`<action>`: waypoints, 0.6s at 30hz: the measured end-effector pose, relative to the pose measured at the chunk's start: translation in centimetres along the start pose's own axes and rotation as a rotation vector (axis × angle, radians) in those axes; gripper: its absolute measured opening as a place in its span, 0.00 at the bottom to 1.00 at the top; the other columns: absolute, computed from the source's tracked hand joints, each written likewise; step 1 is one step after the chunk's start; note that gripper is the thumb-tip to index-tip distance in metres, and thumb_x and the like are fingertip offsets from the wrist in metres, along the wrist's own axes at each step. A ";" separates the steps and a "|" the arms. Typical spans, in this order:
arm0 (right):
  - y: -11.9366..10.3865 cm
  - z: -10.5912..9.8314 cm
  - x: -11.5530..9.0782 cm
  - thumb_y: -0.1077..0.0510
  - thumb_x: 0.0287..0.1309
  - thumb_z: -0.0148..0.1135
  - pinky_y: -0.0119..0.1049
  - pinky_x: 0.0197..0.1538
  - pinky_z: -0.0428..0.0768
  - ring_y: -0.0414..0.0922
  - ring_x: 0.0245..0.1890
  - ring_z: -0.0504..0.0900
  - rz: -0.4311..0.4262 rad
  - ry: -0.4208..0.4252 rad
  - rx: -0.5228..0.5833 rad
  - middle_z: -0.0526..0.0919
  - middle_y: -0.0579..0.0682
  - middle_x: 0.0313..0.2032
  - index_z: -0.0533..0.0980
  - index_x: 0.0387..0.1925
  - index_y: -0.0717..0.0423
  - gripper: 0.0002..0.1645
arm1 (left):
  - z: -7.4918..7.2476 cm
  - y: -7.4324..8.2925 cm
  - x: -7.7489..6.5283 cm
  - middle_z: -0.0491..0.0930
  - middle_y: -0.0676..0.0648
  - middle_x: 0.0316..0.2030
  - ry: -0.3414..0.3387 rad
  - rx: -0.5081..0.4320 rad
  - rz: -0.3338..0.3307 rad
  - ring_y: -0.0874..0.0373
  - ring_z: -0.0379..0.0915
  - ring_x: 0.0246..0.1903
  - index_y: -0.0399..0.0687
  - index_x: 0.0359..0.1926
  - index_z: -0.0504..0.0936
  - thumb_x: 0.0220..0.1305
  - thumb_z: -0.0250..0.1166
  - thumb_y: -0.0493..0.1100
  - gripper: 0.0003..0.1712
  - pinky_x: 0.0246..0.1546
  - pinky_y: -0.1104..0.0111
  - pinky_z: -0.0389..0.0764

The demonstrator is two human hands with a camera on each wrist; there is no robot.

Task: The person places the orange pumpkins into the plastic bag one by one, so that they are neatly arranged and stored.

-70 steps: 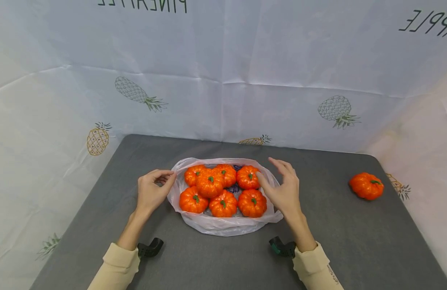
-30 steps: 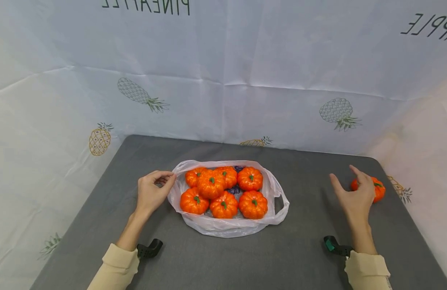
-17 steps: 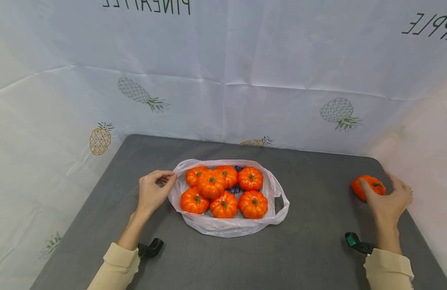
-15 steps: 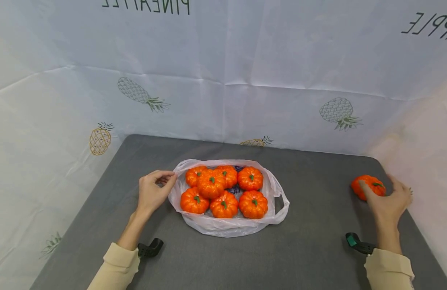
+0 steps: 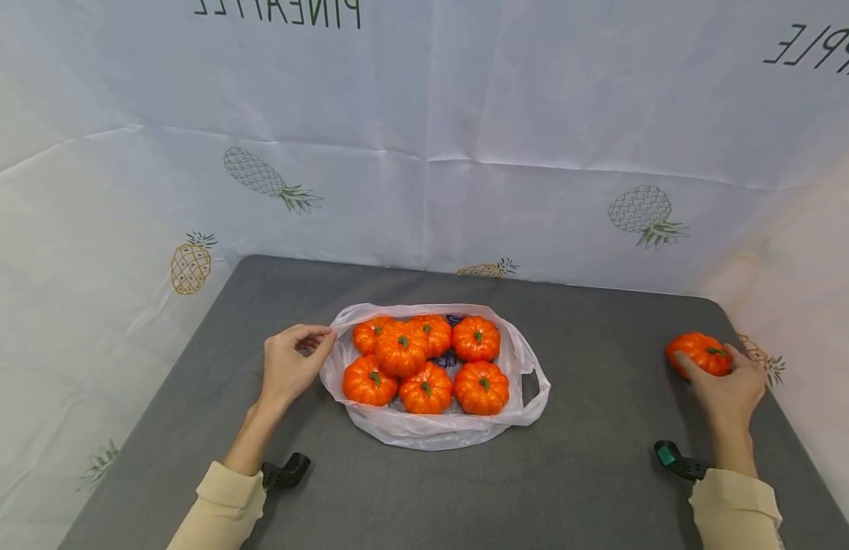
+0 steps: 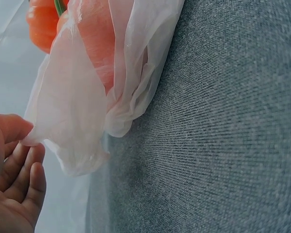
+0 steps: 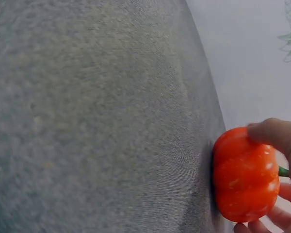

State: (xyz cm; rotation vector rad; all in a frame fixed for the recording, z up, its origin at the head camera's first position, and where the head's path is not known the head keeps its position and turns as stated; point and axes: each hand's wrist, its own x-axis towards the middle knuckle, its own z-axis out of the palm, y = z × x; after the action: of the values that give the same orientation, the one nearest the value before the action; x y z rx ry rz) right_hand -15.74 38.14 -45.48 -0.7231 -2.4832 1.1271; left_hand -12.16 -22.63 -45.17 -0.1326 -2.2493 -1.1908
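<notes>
A white plastic bag (image 5: 424, 441) lies spread wide at the middle of the table, with several small orange pumpkins (image 5: 482, 387) inside, one stacked on top of others. My left hand (image 5: 293, 363) pinches the bag's left edge between thumb and index finger; the left wrist view has the thin plastic (image 6: 72, 107) pulled out to those fingertips. Far to the right, my right hand (image 5: 732, 388) holds a lone pumpkin (image 5: 699, 351) with a green stem. In the right wrist view the thumb presses one side of this pumpkin (image 7: 245, 174) and the fingers curl at the opposite side, close over the table.
The dark grey table (image 5: 424, 504) runs back to a pale cloth backdrop (image 5: 520, 114) printed with pineapples. A loop handle (image 5: 537, 397) of the bag sticks out on its right side. The table's right edge passes close beside my right hand.
My right hand has left the bag's right side, moved right past the lone pumpkin's far side, then closed in and gripped it. My left hand has stayed at the bag's edge.
</notes>
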 end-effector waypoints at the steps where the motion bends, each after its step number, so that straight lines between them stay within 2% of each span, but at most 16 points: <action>1: 0.0 0.0 0.0 0.46 0.63 0.64 0.61 0.79 0.56 0.67 0.76 0.54 0.015 -0.014 -0.009 0.59 0.71 0.75 0.59 0.76 0.64 0.48 | 0.0 0.0 0.0 0.86 0.43 0.23 0.000 -0.001 0.000 0.73 0.74 0.23 0.37 0.31 0.90 0.54 0.76 0.30 0.02 0.28 0.86 0.77; 6: -0.2 -0.1 0.2 0.43 0.63 0.64 0.64 0.76 0.59 0.69 0.75 0.56 0.074 -0.078 -0.061 0.59 0.69 0.76 0.56 0.78 0.61 0.52 | 0.0 0.0 0.0 0.87 0.44 0.24 0.002 -0.010 0.004 0.72 0.75 0.23 0.38 0.31 0.91 0.53 0.76 0.29 0.04 0.29 0.86 0.77; 10: -0.4 0.2 0.3 0.43 0.62 0.65 0.64 0.74 0.62 0.68 0.73 0.59 0.069 -0.085 -0.079 0.59 0.71 0.75 0.56 0.78 0.63 0.52 | 0.0 0.0 0.0 0.87 0.44 0.24 0.003 -0.015 0.000 0.71 0.75 0.23 0.39 0.31 0.91 0.53 0.76 0.30 0.04 0.28 0.86 0.77; 18: -1.8 0.5 -0.6 0.40 0.60 0.67 0.64 0.75 0.60 0.66 0.75 0.55 0.087 -0.086 -0.019 0.57 0.66 0.77 0.56 0.79 0.57 0.54 | 0.2 0.0 -0.1 0.87 0.44 0.24 0.012 -0.009 0.004 0.71 0.75 0.23 0.39 0.30 0.91 0.53 0.77 0.30 0.04 0.28 0.85 0.77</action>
State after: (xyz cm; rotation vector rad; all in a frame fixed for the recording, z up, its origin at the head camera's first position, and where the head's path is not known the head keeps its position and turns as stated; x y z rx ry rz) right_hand -16.03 36.49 -44.47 -0.8115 -2.5592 1.1898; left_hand -12.19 -22.43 -45.30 -0.1338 -2.2326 -1.1966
